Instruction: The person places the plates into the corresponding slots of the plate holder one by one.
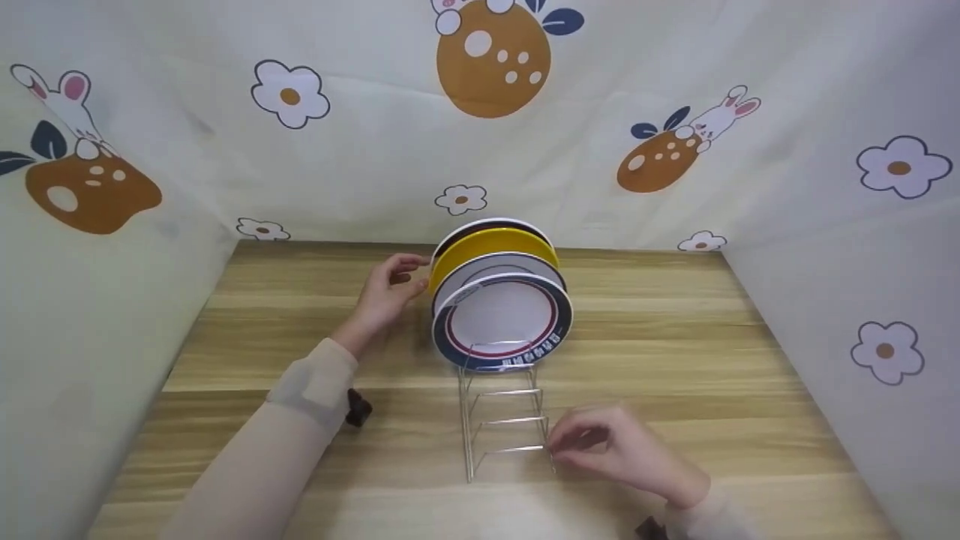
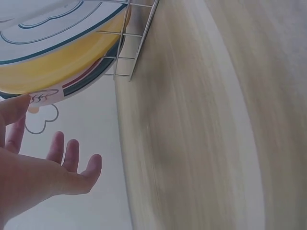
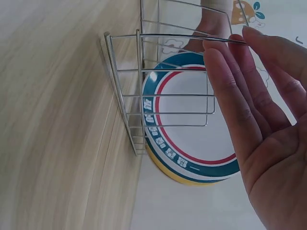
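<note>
A wire dish rack stands on the wooden table with plates upright in its rear slots. Frontmost is a white plate with a dark blue rim and red ring. Behind it come a white plate with a dark edge, a yellow plate and a dark-rimmed plate. My left hand is at the left side of the rear plates, fingertips right at their rims, other fingers loosely spread. My right hand pinches the end wire of the rack's near right corner between thumb and fingers.
A pale cloth printed with rabbits, fruit and flowers hangs behind the table and along both sides. The wooden tabletop extends left and right of the rack. Small dark devices sit at both wrists.
</note>
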{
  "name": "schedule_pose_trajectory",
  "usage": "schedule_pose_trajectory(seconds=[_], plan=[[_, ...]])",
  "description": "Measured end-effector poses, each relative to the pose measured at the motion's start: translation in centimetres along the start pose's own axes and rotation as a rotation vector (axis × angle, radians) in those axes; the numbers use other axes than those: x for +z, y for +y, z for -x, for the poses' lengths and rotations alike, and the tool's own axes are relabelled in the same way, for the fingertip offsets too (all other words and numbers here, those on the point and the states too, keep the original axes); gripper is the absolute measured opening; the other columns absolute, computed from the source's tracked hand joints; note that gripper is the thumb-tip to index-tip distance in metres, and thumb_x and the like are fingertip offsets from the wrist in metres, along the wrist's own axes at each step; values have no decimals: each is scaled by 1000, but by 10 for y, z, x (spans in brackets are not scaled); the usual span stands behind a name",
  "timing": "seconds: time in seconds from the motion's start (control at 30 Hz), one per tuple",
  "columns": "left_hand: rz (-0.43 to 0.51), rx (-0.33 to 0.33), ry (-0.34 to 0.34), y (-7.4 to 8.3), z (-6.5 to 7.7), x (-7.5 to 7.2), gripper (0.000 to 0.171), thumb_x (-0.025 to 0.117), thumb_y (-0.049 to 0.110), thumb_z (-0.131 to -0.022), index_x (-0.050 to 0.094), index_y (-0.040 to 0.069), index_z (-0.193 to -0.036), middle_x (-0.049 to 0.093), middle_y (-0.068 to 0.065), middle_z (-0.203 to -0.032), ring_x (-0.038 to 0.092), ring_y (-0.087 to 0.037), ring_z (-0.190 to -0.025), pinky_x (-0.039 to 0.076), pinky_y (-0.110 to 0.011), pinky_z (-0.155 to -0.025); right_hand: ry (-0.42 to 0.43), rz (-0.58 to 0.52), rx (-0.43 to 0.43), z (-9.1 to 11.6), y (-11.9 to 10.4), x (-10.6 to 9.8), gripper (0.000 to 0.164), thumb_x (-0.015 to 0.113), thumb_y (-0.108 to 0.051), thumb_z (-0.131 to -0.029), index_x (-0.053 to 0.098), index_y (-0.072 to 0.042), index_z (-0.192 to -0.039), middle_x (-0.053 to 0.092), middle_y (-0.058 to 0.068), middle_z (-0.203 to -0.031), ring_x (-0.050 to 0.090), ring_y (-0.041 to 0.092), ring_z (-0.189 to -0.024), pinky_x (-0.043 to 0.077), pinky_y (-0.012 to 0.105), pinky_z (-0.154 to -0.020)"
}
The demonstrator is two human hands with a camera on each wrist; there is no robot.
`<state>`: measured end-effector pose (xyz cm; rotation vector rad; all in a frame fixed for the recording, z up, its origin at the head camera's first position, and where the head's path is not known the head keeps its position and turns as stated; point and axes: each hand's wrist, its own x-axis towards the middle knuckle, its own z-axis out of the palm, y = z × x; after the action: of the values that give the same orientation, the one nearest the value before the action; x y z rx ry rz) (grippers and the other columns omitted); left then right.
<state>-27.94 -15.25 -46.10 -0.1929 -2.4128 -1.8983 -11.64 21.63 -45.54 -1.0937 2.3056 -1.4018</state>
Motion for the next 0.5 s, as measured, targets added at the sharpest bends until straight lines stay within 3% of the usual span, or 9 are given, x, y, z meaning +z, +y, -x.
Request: schedule_pose_trajectory(seconds=[0.23, 0.5], plan=[[59, -19, 14, -3, 10, -3, 38, 66, 0, -94, 61, -5, -131, 58, -25, -140, 52, -38, -133, 39, -52, -119, -2, -17, 39, -1, -1, 5, 17, 78, -8, -90, 77, -8, -108, 78, 7, -105, 76, 20, -93, 65, 32, -79], [77, -45, 15, 0, 24, -4, 38, 65, 1, -94, 61, -4, -132, 58, -25, -140, 51, -38, -134, 36, -52, -121, -10, -59, 72, -3, -1, 11, 21, 80, -13, -90, 77, -10, -110, 78, 7, -105, 76, 18, -94, 65, 33, -81]])
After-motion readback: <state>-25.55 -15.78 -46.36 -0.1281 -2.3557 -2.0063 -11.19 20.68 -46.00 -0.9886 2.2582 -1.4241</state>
